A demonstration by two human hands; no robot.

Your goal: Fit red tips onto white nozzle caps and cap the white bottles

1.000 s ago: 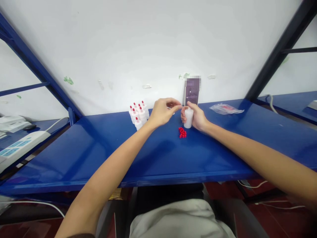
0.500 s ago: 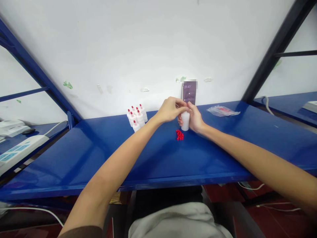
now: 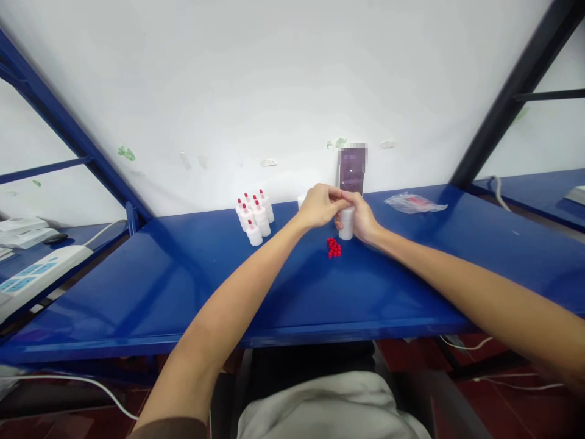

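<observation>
A white plastic bottle [image 3: 347, 227] stands upright on the blue table, with the fingers of my right hand [image 3: 362, 219] wrapped round its upper part. Over the bottle's top, my left hand [image 3: 319, 205] is closed in a pinch. Fingers of both hands hide the tip, so what the pinch holds cannot be made out. Just in front of the bottle lies a small heap of red caps [image 3: 334, 248]. To the left stand several white squeeze bottles [image 3: 260, 218] with red-capped pointed nozzles. Part of another white object [image 3: 300, 200] shows behind my left hand.
A phone [image 3: 351, 169] leans on the wall behind my hands. Right of it lies a clear plastic bag [image 3: 415, 203] with something red inside. A white power strip [image 3: 41, 277] sits at the far left. Blue table [image 3: 183, 305] edge runs close to my body.
My left hand has come slightly right and lower over the bottle top, its fingers now closer to my right hand. The view has shifted slightly; the bottle remains in my right hand.
</observation>
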